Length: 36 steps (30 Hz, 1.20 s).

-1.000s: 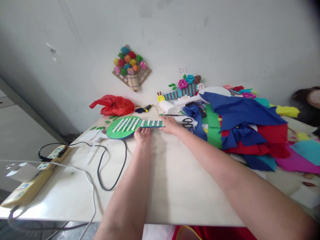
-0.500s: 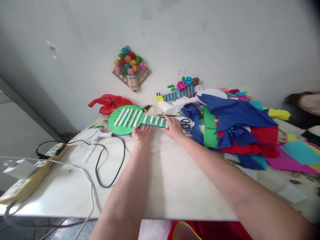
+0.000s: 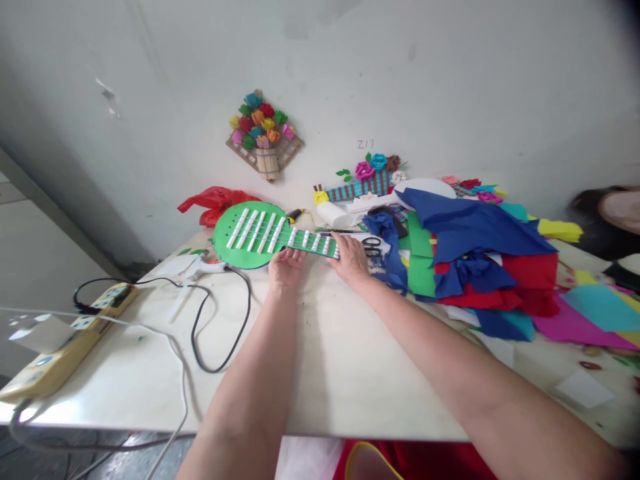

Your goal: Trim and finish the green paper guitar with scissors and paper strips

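Note:
A green paper craft guitar [image 3: 240, 253] with white bars and thin strings is held over the table, its round body to the left and its neck to the right. My left hand [image 3: 286, 268] supports it palm-up from below, where the neck meets the body; some of its fingers are hidden beneath. My right hand [image 3: 351, 257] is closed around the far end of the neck. Scissors with black handles [image 3: 371, 247] lie just right of that hand. Below the guitar's body rests a white glue gun [image 3: 207, 267] with a black cord.
A yellow power strip [image 3: 65, 353] with cables lies along the left edge. Blue, red and green paper sheets [image 3: 475, 220] are heaped on the right. A red plastic bag [image 3: 213, 203] and a yellow-black cutter [image 3: 295, 215] sit behind the guitar. A flower basket craft [image 3: 267, 163] hangs on the wall.
The guitar's round body has risen and tilted slightly, its left end now higher in view. Both hands keep their hold and have shifted very little.

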Motion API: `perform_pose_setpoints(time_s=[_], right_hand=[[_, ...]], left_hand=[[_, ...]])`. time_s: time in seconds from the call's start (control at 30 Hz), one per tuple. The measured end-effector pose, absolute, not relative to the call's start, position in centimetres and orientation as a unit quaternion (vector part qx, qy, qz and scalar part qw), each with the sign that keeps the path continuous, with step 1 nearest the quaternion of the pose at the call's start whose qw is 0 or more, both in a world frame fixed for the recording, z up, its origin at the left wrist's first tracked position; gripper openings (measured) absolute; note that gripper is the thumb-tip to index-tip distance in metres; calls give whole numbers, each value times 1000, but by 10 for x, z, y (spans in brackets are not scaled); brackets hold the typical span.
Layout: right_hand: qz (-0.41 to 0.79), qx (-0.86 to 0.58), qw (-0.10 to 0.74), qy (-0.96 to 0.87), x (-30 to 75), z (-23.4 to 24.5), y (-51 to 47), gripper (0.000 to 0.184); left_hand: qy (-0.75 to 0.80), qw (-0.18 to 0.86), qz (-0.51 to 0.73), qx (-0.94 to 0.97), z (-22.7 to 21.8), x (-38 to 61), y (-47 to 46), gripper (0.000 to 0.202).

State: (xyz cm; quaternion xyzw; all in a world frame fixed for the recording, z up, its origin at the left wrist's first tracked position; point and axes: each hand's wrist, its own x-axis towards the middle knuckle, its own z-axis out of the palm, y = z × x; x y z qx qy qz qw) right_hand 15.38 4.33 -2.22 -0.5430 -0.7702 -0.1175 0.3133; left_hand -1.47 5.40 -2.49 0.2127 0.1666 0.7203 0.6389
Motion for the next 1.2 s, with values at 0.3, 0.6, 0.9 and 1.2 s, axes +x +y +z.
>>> perform_pose_setpoints(time_s=[0.3, 0.6, 0.9, 1.2], right_hand=[[-114, -550, 309, -767, 153, -24, 43, 61], [-106, -545, 324, -766, 154, -29, 46, 65], [-109, -522, 362, -764, 154, -31, 47, 64], [-99, -533, 368, -755, 154, -34, 50, 63]], left_hand=[[188, 636, 718, 211, -24, -14, 55, 14], [196, 631, 722, 206, -25, -15, 58, 15], [183, 626, 730, 202, -25, -15, 56, 14], [128, 649, 723, 199, -28, -21, 56, 3]])
